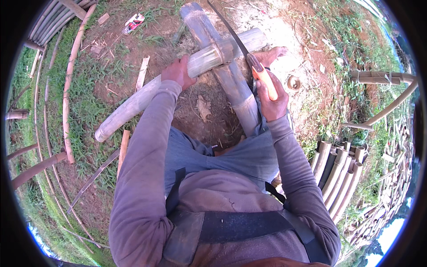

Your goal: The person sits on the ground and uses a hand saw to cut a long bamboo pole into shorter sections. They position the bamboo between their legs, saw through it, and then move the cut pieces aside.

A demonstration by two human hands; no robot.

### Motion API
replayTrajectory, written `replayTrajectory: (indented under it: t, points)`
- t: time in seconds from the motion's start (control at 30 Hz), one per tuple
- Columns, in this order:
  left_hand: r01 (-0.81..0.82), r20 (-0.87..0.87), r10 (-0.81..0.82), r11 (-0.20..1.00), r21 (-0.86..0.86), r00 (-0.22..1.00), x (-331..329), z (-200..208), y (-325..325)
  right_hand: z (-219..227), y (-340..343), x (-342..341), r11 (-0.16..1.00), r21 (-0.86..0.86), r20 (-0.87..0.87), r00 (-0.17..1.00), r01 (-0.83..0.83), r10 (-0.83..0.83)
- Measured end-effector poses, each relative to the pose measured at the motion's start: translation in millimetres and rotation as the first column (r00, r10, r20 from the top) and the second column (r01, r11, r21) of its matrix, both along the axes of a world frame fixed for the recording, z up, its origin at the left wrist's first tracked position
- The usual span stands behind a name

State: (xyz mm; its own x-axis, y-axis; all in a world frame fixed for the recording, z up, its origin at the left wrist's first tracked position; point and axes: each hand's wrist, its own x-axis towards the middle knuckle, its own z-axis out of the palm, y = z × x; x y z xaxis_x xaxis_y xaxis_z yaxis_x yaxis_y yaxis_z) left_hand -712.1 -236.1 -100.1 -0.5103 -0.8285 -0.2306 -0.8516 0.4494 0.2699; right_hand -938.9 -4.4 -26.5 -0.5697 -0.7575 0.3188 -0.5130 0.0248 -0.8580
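A thick pale bamboo pole [129, 110] lies slantwise across a second, darker bamboo piece [234, 89] that rests on the ground. My left hand [179, 72] is wrapped round the pale pole, left of where the two cross. In my right hand [272, 98] is the orange handle of a hand saw [264, 80]. Its long dark blade points up and away, passing close by the pole's right part; whether the teeth touch the bamboo I cannot tell. A bare foot [272, 55] is beside the pole's right end.
Cut bamboo tubes [340, 173] stand bundled at the right, near a heap of split pieces [387, 191]. A long blade [93, 178] lies on the grass at left. Bamboo rails [71, 84] run along the left side. A short bamboo ring [293, 82] sits on the soil.
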Motion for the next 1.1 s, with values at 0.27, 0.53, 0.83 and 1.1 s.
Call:
replayTrajectory:
  t: [0.27,0.53,0.83,1.1]
  points:
    - [-0.023,0.035,0.023,1.000,0.006,0.999,6.6,4.2,4.9,15.7,110.5,4.8,0.989,0.144,-0.049,0.997,-0.044,0.052]
    - [0.019,0.032,-0.019,1.000,-0.014,0.999,-4.8,8.2,3.8,15.6,-28.0,-0.3,0.997,0.067,-0.063,0.997,0.036,-0.032]
    - [0.004,0.038,-0.004,1.000,-0.003,0.999,3.4,12.7,5.1,39.7,140.4,27.8,0.997,0.063,0.172,0.985,-0.034,0.022]
    - [0.021,0.019,-0.021,1.000,-0.001,1.000,2.2,7.4,4.0,21.8,-49.5,-8.8,0.990,0.140,-0.006,1.000,-0.007,0.008]
